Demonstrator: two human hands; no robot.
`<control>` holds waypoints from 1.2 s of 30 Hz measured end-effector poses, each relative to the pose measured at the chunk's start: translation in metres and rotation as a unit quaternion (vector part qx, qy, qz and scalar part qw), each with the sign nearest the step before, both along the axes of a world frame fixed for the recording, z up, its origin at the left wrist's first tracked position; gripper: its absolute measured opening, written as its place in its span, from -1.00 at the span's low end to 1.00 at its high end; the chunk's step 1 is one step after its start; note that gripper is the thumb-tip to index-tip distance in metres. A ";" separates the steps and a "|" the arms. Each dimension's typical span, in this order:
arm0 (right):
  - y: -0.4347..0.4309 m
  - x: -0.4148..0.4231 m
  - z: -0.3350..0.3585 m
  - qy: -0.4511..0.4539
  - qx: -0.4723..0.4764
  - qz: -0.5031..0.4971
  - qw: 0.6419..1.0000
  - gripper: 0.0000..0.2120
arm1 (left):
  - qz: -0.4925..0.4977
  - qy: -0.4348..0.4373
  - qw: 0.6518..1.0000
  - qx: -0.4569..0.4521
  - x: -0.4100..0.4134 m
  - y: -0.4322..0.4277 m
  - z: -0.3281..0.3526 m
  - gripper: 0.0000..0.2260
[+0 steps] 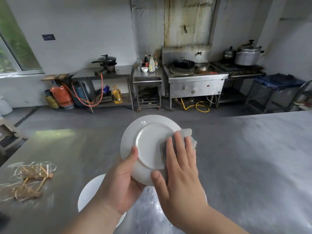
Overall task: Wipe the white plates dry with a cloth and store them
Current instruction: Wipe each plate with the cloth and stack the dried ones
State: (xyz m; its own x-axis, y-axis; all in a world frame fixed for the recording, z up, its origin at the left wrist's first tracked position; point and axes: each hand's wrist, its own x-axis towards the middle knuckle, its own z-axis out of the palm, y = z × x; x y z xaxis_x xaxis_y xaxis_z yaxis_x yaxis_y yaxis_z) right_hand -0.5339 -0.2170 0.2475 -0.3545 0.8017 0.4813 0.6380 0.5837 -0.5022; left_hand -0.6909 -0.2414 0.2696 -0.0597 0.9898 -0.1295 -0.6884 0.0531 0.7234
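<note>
I hold a white plate [148, 142] up above the steel table, its underside facing me. My left hand [121, 181] grips the plate's lower left rim, thumb on the back. My right hand [180, 168] lies flat with straight fingers, pressing a grey cloth [187, 134] against the right side of the plate's underside. Another white plate [91, 190] lies on the table below my left forearm, partly hidden by it.
A wire and wood plate rack [28, 178] sits at the left of the steel table [244, 166]. Water drops [150, 195] lie on the table below the plate. Stoves, pots and gas cylinders line the far wall.
</note>
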 end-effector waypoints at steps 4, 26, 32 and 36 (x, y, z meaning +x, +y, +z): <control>0.037 0.013 0.020 -0.009 -0.031 0.018 0.999 -0.22 | 0.010 -0.004 1.000 -0.021 0.005 0.002 -0.006 -0.61; 0.087 0.050 0.041 0.162 -0.143 0.057 0.975 -0.62 | -0.046 0.010 0.999 -0.018 0.005 0.012 0.018 -0.61; 0.050 0.041 0.030 0.093 -0.069 0.046 0.992 -0.28 | 0.007 0.006 1.000 -0.012 0.020 0.018 0.016 -0.60; -0.007 0.014 -0.010 0.018 -0.041 -0.037 0.998 -0.11 | 0.008 -0.009 0.998 -0.055 0.040 0.021 0.006 -0.47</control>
